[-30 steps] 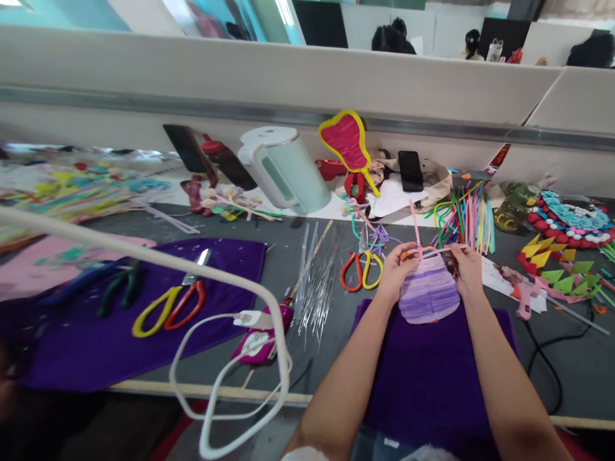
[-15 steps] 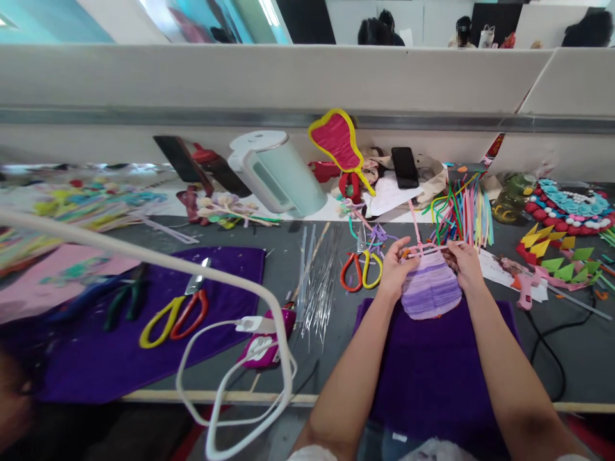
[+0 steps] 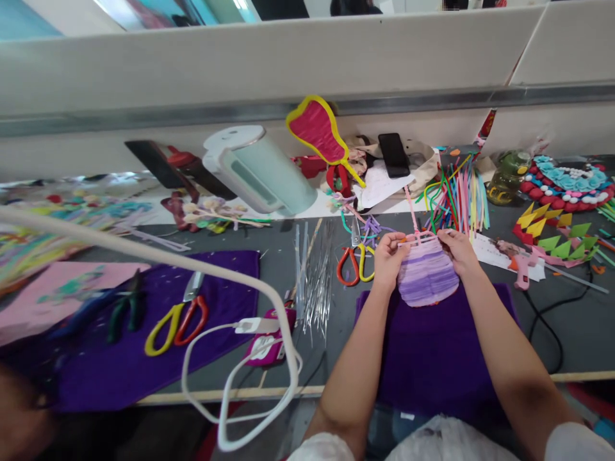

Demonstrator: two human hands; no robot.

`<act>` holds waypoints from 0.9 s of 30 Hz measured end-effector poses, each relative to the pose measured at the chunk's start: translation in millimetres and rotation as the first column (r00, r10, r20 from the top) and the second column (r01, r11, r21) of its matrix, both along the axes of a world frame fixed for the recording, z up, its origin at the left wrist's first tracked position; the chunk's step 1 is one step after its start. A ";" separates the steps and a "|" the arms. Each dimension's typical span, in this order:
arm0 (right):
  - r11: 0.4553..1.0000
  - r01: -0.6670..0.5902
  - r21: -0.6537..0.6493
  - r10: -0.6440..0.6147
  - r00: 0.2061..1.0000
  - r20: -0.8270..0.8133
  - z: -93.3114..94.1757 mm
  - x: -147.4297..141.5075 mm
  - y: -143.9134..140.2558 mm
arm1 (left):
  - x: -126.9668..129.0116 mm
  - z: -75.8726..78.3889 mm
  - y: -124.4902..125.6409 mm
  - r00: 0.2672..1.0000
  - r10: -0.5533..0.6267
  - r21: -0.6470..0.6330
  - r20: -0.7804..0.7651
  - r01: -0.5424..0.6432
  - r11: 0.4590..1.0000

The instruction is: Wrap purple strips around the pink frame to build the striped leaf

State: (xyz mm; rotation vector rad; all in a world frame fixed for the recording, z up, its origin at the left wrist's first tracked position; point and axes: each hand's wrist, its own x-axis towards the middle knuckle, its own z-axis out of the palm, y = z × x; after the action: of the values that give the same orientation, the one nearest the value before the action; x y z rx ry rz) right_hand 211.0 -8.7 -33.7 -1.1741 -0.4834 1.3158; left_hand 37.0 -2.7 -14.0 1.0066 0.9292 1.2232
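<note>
A fan-shaped piece (image 3: 427,278), striped in lilac and purple, is held up between my two hands above a dark purple cloth (image 3: 437,358). Its pink fuzzy stem (image 3: 410,208) points away from me. My left hand (image 3: 390,259) pinches the upper left edge, where a pink strip and a spot of orange show. At the upper right edge, my right hand (image 3: 457,254) is closed on the same piece, thumb and fingers together. Just left of my left hand lie scissors (image 3: 355,256) with red and yellow handles.
Colourful pipe cleaners (image 3: 466,198) lie behind my right hand. A pink glue gun (image 3: 523,269) with a black cord sits to the right. Thin metal wires (image 3: 318,288), a white cable (image 3: 273,294) and a pale green kettle (image 3: 264,169) are leftward. A co-worker's blurred hand (image 3: 22,410) appears lower left.
The camera view has tilted down, so the background sits higher in the picture. Both hands keep hold of the striped piece, with small finger shifts along its upper edge.
</note>
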 end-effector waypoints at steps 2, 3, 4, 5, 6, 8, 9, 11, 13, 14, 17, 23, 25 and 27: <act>1.000 0.012 -0.020 -0.013 1.000 -0.019 -1.3 1.2 0.8 | -0.3 -0.6 0.1 0.999 0.010 0.019 -0.047 -0.009 1.000; 0.999 0.020 -0.028 -0.021 0.999 -0.030 -1.5 1.6 1.1 | -0.7 -1.4 0.4 0.997 0.025 0.038 -0.076 -0.022 0.999; 0.999 0.026 -0.033 -0.027 0.999 -0.041 -1.6 1.7 1.3 | -1.1 -2.5 0.9 0.993 0.045 0.064 -0.112 -0.038 0.997; 0.999 0.031 -0.034 -0.033 0.998 -0.050 -1.4 1.6 1.2 | -1.5 -3.6 1.4 0.986 0.070 0.095 -0.152 -0.056 0.994; 0.999 0.032 -0.030 -0.034 0.998 -0.057 -1.1 1.4 1.0 | -1.9 -4.7 1.9 0.977 0.096 0.124 -0.190 -0.073 0.990; 1.000 0.024 -0.007 -0.024 0.998 -0.060 -0.2 0.6 0.1 | -2.0 -5.9 2.5 0.966 0.125 0.157 -0.226 -0.091 0.983; 1.000 0.018 0.011 -0.017 0.998 -0.056 0.3 0.1 -0.5 | -1.8 -6.0 2.5 0.970 0.122 0.155 -0.213 -0.089 0.984; 0.998 0.008 0.056 -0.006 0.999 -0.037 1.0 -1.0 -1.7 | -0.7 -5.4 1.7 0.985 0.090 0.128 -0.145 -0.072 0.989; 0.995 0.004 0.098 -0.003 1.000 -0.012 1.4 -1.9 -2.5 | 0.6 -4.6 0.6 0.995 0.052 0.095 -0.083 -0.044 0.995; 0.994 0.002 0.112 -0.002 1.000 0.001 1.5 -2.3 -2.8 | 1.1 -4.5 0.0 0.997 0.039 0.084 -0.072 -0.033 0.996; 0.993 0.006 0.120 -0.011 0.999 0.038 1.6 -3.3 -3.2 | 1.5 -5.9 -0.6 0.992 0.052 0.089 -0.117 -0.042 0.995; 0.985 0.022 0.172 -0.059 0.976 0.209 0.6 -7.5 -1.9 | -0.1 -8.5 0.4 0.947 0.138 0.266 -0.290 -0.059 0.962; 0.976 0.035 0.213 -0.102 0.946 0.309 -0.3 -8.7 -1.0 | -0.3 -7.3 0.3 0.930 0.183 0.316 -0.319 -0.077 0.945; 0.970 0.039 0.241 -0.134 0.910 0.393 -0.9 -9.3 -0.5 | -0.3 -5.7 -0.1 0.914 0.226 0.371 -0.336 -0.092 0.924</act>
State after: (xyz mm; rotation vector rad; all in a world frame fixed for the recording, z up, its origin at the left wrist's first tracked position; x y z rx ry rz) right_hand 201.7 -9.2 -34.7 -1.2610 -0.8530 0.9063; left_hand 36.7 -2.8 -19.7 1.5100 1.1315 1.3938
